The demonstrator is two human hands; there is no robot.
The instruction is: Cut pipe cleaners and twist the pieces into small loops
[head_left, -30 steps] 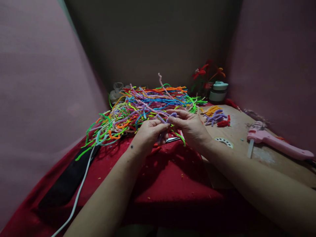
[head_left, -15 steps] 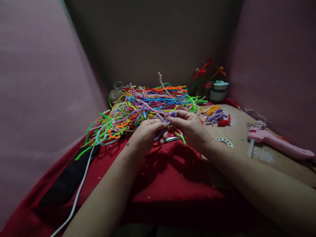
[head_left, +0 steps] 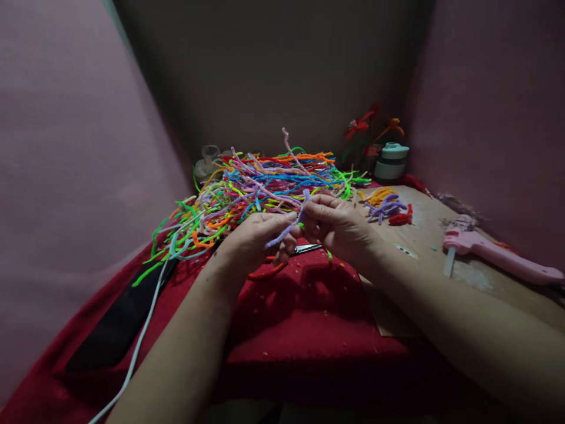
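My left hand point(head_left: 256, 238) and my right hand point(head_left: 342, 227) meet over the red cloth point(head_left: 309, 312), both pinching one purple pipe cleaner point(head_left: 286, 232). Its upper end sticks up between my fingertips and its lower end hangs down-left past my left fingers. Just behind my hands lies a big tangled heap of many-coloured pipe cleaners point(head_left: 260, 188). A metal tool, probably scissors point(head_left: 306, 249), lies on the cloth just under my hands.
A pink glue gun point(head_left: 494, 254) lies at the right on the brown board. Short purple, orange and red pipe-cleaner pieces point(head_left: 388, 209) sit behind it, with a small jar point(head_left: 391, 162) and red craft flowers point(head_left: 366, 129). A white cable point(head_left: 141, 341) runs along the left.
Both hands have lifted slightly and drawn closer to me. The purple pipe cleaner now hangs out straighter below my left fingers, and its top pokes up higher.
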